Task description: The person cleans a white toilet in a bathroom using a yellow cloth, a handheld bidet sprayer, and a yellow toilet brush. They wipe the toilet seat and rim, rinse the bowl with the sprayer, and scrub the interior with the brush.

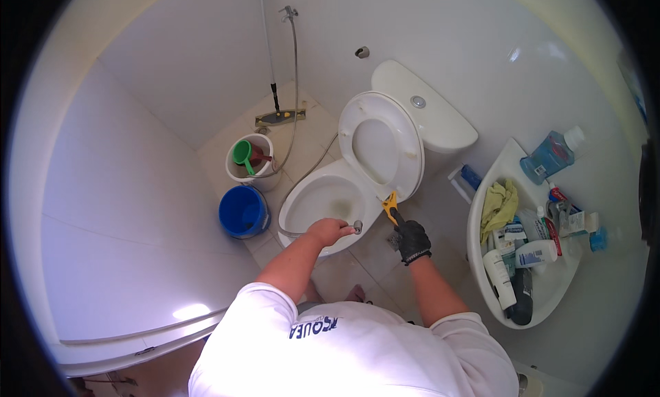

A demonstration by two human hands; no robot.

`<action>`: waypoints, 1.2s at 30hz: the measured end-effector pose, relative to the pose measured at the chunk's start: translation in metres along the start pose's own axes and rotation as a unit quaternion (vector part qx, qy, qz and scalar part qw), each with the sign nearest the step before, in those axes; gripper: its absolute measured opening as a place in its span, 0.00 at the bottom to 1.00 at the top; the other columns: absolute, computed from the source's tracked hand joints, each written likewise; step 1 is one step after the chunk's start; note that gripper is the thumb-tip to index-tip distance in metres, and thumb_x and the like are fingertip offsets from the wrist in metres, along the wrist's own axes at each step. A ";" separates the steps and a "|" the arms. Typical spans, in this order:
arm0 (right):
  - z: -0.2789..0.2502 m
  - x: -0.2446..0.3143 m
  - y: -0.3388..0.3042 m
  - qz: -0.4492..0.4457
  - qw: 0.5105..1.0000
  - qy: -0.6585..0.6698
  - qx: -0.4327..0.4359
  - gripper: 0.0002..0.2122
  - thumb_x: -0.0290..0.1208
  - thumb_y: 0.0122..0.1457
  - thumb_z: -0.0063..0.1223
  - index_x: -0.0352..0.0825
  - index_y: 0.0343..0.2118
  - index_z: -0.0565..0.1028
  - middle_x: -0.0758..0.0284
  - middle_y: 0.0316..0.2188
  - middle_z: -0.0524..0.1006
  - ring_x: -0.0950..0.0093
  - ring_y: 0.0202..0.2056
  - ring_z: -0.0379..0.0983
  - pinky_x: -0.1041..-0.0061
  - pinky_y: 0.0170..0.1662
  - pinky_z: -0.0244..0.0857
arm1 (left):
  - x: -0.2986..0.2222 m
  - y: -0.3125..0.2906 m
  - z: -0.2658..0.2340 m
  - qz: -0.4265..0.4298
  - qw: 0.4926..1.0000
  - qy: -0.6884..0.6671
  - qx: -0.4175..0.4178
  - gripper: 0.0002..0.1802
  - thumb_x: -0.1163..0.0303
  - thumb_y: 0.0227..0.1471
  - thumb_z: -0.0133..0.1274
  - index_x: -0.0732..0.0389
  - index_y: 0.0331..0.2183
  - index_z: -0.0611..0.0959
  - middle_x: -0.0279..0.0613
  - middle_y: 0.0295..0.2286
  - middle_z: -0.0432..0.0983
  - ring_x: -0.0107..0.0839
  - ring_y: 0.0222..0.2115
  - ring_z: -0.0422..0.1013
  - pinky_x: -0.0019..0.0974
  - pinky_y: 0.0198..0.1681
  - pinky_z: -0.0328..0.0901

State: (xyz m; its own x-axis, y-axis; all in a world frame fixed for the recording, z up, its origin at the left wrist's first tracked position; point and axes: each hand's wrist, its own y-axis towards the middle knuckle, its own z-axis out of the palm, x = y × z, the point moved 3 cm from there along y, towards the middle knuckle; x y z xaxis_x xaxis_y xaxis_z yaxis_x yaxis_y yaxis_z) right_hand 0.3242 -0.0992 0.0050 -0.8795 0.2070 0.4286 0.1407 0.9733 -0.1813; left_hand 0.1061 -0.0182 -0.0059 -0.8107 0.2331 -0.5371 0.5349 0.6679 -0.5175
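Note:
My bare left hand (pixel 328 230) is closed around a small metal bidet sprayer (pixel 357 226) over the right side of the toilet bowl (pixel 302 203). Its grey hose runs back across the bowl's near-left rim. A black glove covers my right hand (pixel 414 241), which grips a yellow-and-black scraper (pixel 390 206). The scraper's yellow head is at the bowl's right rim, close to the seat hinge. Both the toilet seat and lid (pixel 382 146) are raised against the cistern (pixel 440 122). A dark, rough-looking patch beside the gloved fingers is too small to make out.
Left of the toilet stand a blue bucket (pixel 265 215) and a white bucket (pixel 232 164) holding a green dipper (pixel 242 153) and a red one. A flat mop (pixel 280 116) leans in the corner. On the right, a washbasin (pixel 474 252) carries bottles, tubes and a yellow cloth (pixel 500 208).

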 end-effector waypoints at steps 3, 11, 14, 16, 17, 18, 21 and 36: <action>-0.016 -0.004 -0.024 0.006 0.999 -0.048 -0.007 0.25 0.25 0.49 0.43 0.60 0.50 0.58 0.64 0.25 0.70 0.68 0.28 0.69 0.67 0.29 0.64 | -0.001 0.000 0.010 0.012 0.999 0.030 0.040 0.29 0.41 0.45 0.37 0.53 0.38 0.76 0.44 0.34 0.72 0.41 0.37 0.67 0.39 0.40 0.60; -0.036 -0.011 -0.063 -0.022 0.990 -0.079 -0.115 0.23 0.26 0.48 0.46 0.51 0.49 0.63 0.61 0.17 0.67 0.65 0.20 0.66 0.66 0.25 0.61 | -0.019 0.000 0.012 0.038 0.994 0.075 0.064 0.30 0.39 0.45 0.37 0.52 0.37 0.76 0.43 0.34 0.72 0.41 0.37 0.67 0.40 0.40 0.60; -0.048 -0.002 -0.074 -0.045 0.984 -0.051 -0.164 0.22 0.24 0.48 0.45 0.49 0.48 0.64 0.61 0.17 0.67 0.65 0.20 0.66 0.66 0.24 0.60 | -0.010 0.007 0.015 0.048 0.994 0.079 0.054 0.29 0.40 0.45 0.37 0.52 0.37 0.76 0.44 0.34 0.72 0.42 0.37 0.67 0.40 0.40 0.60; -0.055 0.005 -0.083 -0.052 0.980 -0.002 -0.190 0.22 0.23 0.47 0.45 0.48 0.48 0.64 0.60 0.17 0.67 0.65 0.20 0.67 0.67 0.24 0.60 | -0.005 0.009 0.011 0.057 0.995 0.075 0.025 0.28 0.41 0.45 0.38 0.52 0.38 0.75 0.46 0.33 0.72 0.44 0.36 0.67 0.40 0.39 0.60; -0.058 0.010 -0.089 -0.049 0.978 0.028 -0.200 0.23 0.22 0.47 0.44 0.47 0.48 0.64 0.60 0.17 0.67 0.65 0.21 0.67 0.67 0.24 0.60 | 0.000 0.010 0.007 0.041 0.996 0.075 0.020 0.28 0.41 0.45 0.38 0.53 0.38 0.75 0.45 0.33 0.72 0.43 0.36 0.67 0.41 0.39 0.60; -0.061 0.015 -0.094 -0.045 0.976 0.056 -0.207 0.23 0.22 0.47 0.44 0.46 0.49 0.64 0.60 0.17 0.66 0.65 0.21 0.67 0.67 0.25 0.60 | 0.001 0.011 0.002 0.025 0.997 0.072 0.017 0.29 0.41 0.45 0.37 0.53 0.38 0.75 0.44 0.34 0.72 0.43 0.37 0.67 0.41 0.40 0.60; -0.068 0.037 -0.102 -0.023 0.977 -0.001 -0.211 0.24 0.18 0.45 0.41 0.45 0.49 0.64 0.60 0.18 0.68 0.66 0.23 0.68 0.69 0.26 0.61 | 0.006 0.009 -0.006 0.058 0.997 0.050 0.010 0.29 0.41 0.45 0.37 0.53 0.38 0.75 0.45 0.33 0.72 0.44 0.36 0.67 0.41 0.39 0.60; -0.082 0.088 -0.124 0.051 0.952 0.116 -0.279 0.28 0.12 0.42 0.37 0.43 0.49 0.64 0.65 0.22 0.67 0.78 0.23 0.63 0.81 0.29 0.59 | 0.025 0.014 -0.033 0.097 0.995 0.035 0.005 0.29 0.42 0.45 0.38 0.54 0.39 0.74 0.48 0.34 0.71 0.44 0.37 0.66 0.42 0.39 0.60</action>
State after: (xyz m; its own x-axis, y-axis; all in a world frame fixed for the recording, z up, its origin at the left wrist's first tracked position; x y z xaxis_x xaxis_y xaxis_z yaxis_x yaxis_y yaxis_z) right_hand 0.2663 -0.1939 0.1377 -0.7330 0.2554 0.6304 0.4962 0.8347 0.2388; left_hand 0.0853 0.0205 -0.0043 -0.7065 0.4054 -0.5801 0.6846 0.5992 -0.4150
